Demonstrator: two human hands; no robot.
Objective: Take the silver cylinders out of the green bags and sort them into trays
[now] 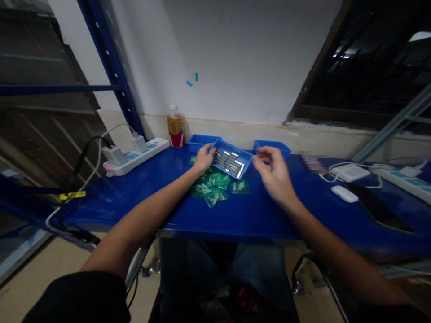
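The glossy flat desk (134, 197) is deep blue. The small rectangular plastic tray (247, 160) on it is a lighter blue, and the little flat metal pieces (229, 162) inside are silver and grey. The thin plastic pouches (215, 186) are transparent green. The plastic drink bottle (176, 128) has a white cap, yellow liquid and a red label. The long power strip (136, 157) is white with pale blue sockets.

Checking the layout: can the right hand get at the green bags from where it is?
Probably yes. The right hand hovers just right of the green bags, and only bare table lies between them.
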